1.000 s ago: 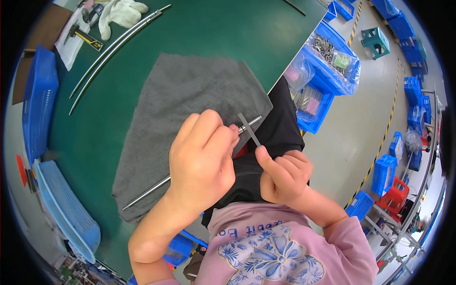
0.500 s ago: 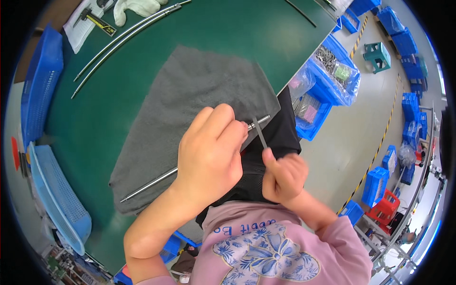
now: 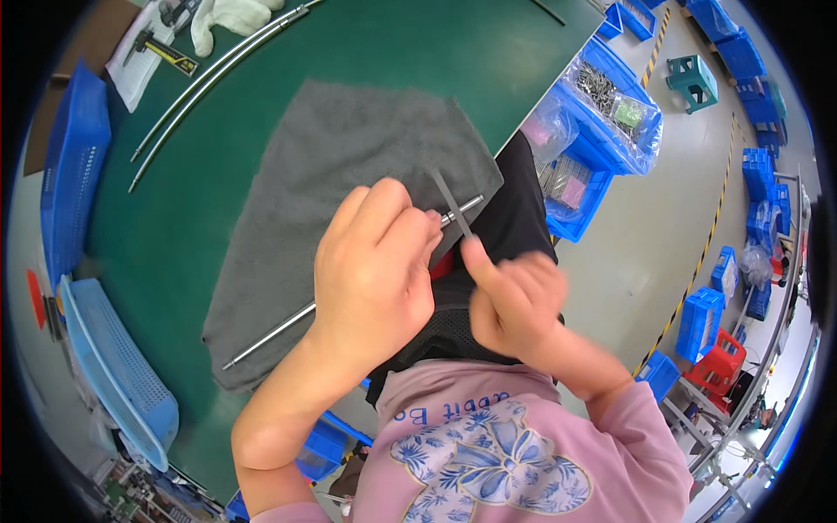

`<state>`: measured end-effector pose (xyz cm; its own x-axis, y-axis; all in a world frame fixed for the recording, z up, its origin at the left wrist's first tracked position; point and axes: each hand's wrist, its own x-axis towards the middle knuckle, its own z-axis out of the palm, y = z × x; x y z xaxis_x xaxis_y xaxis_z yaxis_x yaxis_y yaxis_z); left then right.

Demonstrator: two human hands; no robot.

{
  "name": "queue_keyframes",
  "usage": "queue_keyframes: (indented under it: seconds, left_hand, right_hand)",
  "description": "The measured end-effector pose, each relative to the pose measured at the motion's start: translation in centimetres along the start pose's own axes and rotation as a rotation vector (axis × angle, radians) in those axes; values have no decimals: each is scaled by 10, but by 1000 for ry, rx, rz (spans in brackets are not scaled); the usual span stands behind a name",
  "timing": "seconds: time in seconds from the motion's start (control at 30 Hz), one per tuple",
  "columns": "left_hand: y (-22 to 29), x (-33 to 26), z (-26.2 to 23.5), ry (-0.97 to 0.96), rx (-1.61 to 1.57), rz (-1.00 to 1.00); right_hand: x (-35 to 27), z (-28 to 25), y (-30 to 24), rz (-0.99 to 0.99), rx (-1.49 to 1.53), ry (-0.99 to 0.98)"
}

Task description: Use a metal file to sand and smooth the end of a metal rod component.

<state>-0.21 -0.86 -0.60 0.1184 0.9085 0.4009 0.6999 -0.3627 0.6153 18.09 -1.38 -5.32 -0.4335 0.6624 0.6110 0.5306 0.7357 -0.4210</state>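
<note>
My left hand point(image 3: 370, 270) is closed around a thin, shiny metal rod point(image 3: 270, 336). One end of the rod rests over the grey cloth point(image 3: 349, 131) at lower left; the other pokes out past my fingers, with ring-like grooves near it. My right hand point(image 3: 516, 301), slightly blurred, grips a narrow flat file point(image 3: 449, 199), thumb stretched along it. The file crosses the rod just beyond my left fingertips and appears to touch it. The file's held end is hidden in my right hand.
Two long metal rods point(image 3: 209, 83) lie on the green table point(image 3: 488, 65), near a caliper point(image 3: 170, 54) and a white glove point(image 3: 231, 19). Blue baskets point(image 3: 74, 174) line the left edge. Right of the table stand blue bins point(image 3: 580, 209) with metal parts and a green stool point(image 3: 693, 84).
My right hand has pushed the file up and left across the rod. My left hand still grips the rod; the whole view has shifted slightly.
</note>
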Motion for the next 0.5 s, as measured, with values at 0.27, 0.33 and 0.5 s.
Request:
queue_keyframes:
  seconds: [0.27,0.33,0.5]
  left_hand:
    - [-3,3,0,4,12,33]
    - [0,1,3,0,9,25]
    - [0,3,-3,1,26,30]
  right_hand:
    - [-2,2,-2,2,-29,17]
    - [-13,-9,-13,84,26,-60]
    - [21,5,-7,1,12,34]
